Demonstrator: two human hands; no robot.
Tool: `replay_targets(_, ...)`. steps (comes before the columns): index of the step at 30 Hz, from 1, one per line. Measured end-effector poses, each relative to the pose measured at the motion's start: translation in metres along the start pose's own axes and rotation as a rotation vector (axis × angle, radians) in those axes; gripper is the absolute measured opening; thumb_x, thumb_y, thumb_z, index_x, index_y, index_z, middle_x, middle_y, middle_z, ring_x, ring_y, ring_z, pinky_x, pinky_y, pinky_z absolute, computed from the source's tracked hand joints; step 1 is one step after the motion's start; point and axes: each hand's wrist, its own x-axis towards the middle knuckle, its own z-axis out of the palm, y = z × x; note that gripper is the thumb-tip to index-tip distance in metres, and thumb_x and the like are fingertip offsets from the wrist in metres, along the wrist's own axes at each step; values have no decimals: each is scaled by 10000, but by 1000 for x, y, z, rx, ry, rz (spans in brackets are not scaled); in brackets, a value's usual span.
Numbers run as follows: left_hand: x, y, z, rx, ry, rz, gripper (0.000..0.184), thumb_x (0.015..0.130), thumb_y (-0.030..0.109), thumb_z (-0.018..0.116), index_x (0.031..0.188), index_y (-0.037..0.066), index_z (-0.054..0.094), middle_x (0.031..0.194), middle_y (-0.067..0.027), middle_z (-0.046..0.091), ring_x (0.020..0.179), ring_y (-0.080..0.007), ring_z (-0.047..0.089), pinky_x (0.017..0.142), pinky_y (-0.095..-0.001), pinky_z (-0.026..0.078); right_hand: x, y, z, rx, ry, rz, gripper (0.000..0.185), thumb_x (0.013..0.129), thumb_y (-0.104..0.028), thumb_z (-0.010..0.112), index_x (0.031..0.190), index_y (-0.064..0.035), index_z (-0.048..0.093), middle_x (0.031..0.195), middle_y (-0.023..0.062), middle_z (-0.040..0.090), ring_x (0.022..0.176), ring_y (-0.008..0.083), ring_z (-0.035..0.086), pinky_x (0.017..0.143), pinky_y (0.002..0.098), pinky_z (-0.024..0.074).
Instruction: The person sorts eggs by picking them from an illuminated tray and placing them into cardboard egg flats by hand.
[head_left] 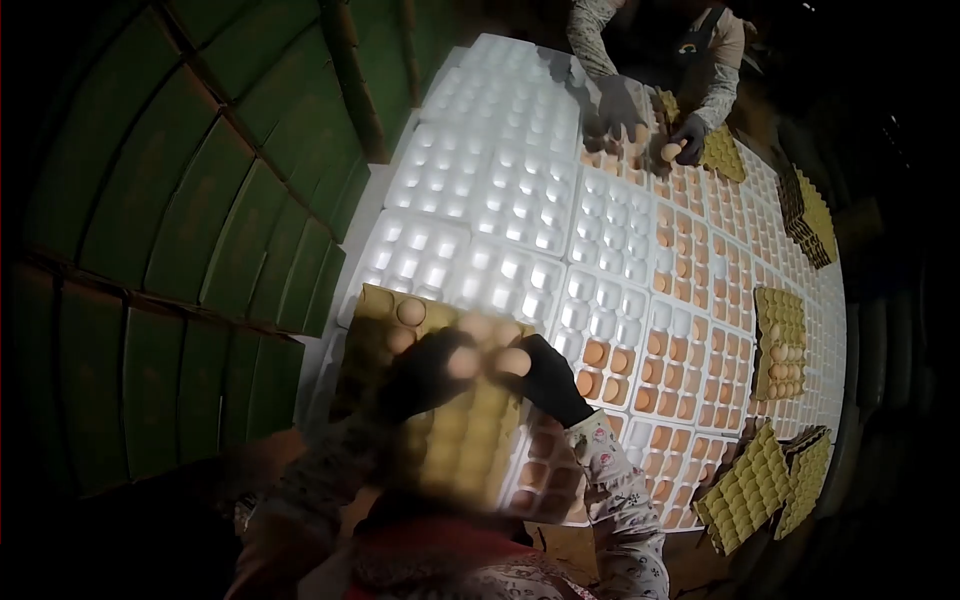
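The dark-gloved left hand (425,378) is partly closed, a smooth pale-brown egg (463,363) at its blurred fingertips; the dark-gloved right hand (552,382) curls part-way closed around another pale-brown egg (514,361); exactly how tightly either grips, I cannot tell; the two eggs are near each other, above a yellowish, square, dimpled pulp tray (462,440) with more eggs (411,312) at its far end; white, glossy, square-pocketed foam trays (522,205) lie beyond; a hurried inward move could knock the held eggs together and crack them; a loose grip on smooth shell could drop one
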Motion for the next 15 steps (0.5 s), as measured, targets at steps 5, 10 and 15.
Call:
replay_targets(5,-11,-9,-61,-610,35,-347,273,754,91,622,1003,53,517,959,-62,529,858,-171,518,681,-318,427,9,3,-16,609,238,202,151,750,-76,641,856,-13,555,759,48,592,646,124,577,573,256,478)
replay_targets(10,-18,-6,-76,517,18,102,387,691,110,658,1041,66,500,969,-95,547,861,-218,564,697,-329,459,31,-13,24,-1019,185,-65,238,779,-226,590,960,-79,542,678,67,592,610,238,600,486,334,467)
replay_targets(15,-9,-7,-67,766,66,159,240,698,84,623,930,99,561,868,-105,542,708,-280,557,615,-377,455,31,-8,7,-732,130,2,318,705,-272,671,918,-108,502,670,72,589,631,257,602,508,351,471)
